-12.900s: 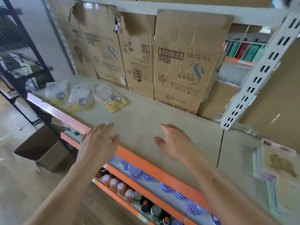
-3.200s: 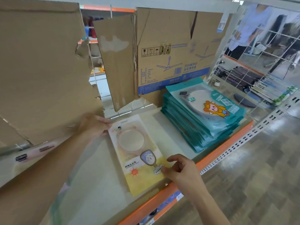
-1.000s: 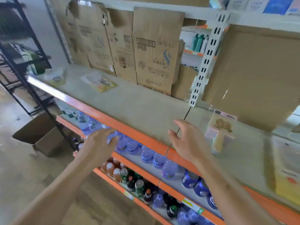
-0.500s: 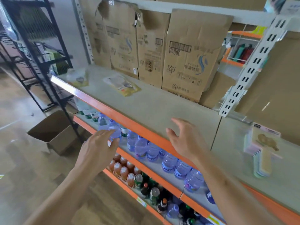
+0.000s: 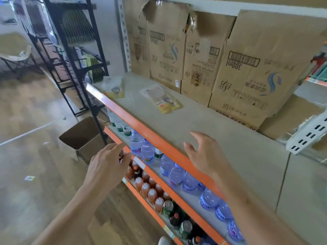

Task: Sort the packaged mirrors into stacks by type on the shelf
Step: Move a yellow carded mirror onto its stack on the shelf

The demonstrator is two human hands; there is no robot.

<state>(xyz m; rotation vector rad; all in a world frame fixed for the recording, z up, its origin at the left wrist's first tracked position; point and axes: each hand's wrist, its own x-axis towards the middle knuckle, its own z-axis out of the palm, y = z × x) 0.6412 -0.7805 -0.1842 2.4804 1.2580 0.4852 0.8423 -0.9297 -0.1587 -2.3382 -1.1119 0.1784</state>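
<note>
Over the orange shelf edge, right hand, left hand outside, all fingers released, mirror packs well beyond.

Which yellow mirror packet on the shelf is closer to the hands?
The yellow plastic packet before the brown cardboard boxes; the other packet lies farther, at the left end of the shelf.

you can read "300ml", printed upside down under a barcode, on the large cardboard box at the back of the shelf. the taller box further left carries the same upside-down mark, smaller. both show upside-down chinese characters beside a blue swirl logo. the water bottles have blurred blue lettering, and the print on the yellow mirror package is too small to read.
</note>
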